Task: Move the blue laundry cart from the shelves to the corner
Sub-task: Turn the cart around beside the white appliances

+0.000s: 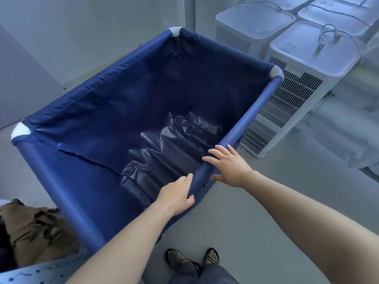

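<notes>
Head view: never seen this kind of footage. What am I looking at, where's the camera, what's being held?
There is no robot here. A person wears one wide-angle camera on the head, looking forward and down, so you see their own bare arms and sandalled feet.

The big object is a blue laundry cart: blue fabric hung on a padded tube frame with white corner joints. Only crumpled dark plastic sheeting lies at its bottom.

The left hand grips the near rail by the corner. The right hand rests open on the same rail, fingers spread, not closed.

White vented appliances stand on the floor just beyond the cart's right side.
</notes>
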Tool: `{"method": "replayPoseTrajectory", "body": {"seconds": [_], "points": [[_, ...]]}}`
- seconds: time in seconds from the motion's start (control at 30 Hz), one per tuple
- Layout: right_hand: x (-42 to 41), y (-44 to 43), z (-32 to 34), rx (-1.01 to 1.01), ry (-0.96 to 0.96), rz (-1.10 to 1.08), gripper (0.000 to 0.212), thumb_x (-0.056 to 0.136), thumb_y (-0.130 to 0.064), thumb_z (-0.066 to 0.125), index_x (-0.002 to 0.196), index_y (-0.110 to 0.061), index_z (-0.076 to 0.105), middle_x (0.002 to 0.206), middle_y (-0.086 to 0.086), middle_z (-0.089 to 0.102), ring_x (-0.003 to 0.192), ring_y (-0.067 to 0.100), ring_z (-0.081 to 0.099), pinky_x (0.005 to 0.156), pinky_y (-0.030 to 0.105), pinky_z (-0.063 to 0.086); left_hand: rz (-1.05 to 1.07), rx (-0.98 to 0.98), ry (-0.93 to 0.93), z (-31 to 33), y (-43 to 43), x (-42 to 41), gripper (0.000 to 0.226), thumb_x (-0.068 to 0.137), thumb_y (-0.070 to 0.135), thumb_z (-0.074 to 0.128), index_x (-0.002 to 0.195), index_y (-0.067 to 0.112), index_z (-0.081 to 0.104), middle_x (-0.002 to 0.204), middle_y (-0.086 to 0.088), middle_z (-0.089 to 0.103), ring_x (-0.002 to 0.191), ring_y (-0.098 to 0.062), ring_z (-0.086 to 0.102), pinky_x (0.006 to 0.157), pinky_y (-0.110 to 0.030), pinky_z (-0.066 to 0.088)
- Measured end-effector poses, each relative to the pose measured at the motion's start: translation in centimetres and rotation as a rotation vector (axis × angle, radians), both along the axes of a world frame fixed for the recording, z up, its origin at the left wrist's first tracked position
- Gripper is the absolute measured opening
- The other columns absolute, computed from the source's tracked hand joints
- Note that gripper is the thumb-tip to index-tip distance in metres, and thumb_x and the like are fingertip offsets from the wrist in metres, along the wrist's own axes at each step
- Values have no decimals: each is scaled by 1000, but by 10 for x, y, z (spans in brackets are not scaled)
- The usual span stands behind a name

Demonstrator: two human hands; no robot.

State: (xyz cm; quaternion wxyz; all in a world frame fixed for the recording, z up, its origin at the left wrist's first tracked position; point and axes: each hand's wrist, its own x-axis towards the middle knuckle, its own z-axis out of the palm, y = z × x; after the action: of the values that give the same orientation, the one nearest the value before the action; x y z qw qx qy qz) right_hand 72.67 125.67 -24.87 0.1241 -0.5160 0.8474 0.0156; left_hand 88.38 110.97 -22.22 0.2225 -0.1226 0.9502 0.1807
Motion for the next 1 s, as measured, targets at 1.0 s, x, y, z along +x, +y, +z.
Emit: {"method": "replayPoseTrajectory", "body": {"seconds": [1.0], "points": [[-175,-30,4,190,-11,262,54,89,-66,31,128,-30,40,118,-3,52,107,23,50,96,38,34,634,-245,-60,-29,-22,-53,54,85,70,36,125,33,43,116,7,55,108,-21,51,95,-41,33]]}}
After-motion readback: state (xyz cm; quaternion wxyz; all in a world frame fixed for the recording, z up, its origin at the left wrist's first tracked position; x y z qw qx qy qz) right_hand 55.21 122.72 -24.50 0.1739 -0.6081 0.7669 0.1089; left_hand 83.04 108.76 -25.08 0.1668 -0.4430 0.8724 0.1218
